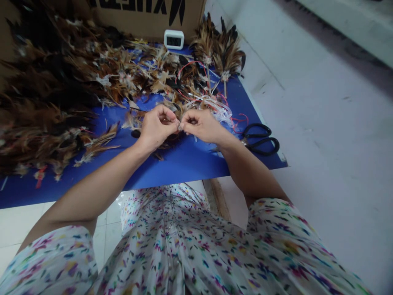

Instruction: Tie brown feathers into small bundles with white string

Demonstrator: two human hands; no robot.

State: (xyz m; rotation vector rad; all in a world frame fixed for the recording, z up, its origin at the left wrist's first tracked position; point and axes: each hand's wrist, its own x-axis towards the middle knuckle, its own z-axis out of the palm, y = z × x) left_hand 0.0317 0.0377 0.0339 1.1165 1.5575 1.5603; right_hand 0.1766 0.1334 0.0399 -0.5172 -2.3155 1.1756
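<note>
My left hand [156, 126] and my right hand [201, 125] meet over the front part of the blue table, each closed in a pinch. Between their fingertips is a small pale tuft [180, 127], the base of a brown feather bunch [168, 142] that shows partly below and behind the fingers. Whether a thread is also pinched there is too small to tell. Just behind my right hand lies a tangle of white ribbon strips [219, 108] with red string [242, 119]. Black-handled scissors [260, 139] rest by my right forearm, their blades partly hidden.
Heaps of brown and black feathers [61, 106] cover the left and back of the blue table [184, 166]. Two upright-looking feather bunches on sticks [225, 53] lie at the back right. A small white digital clock [174, 39] stands before a cardboard box [138, 20].
</note>
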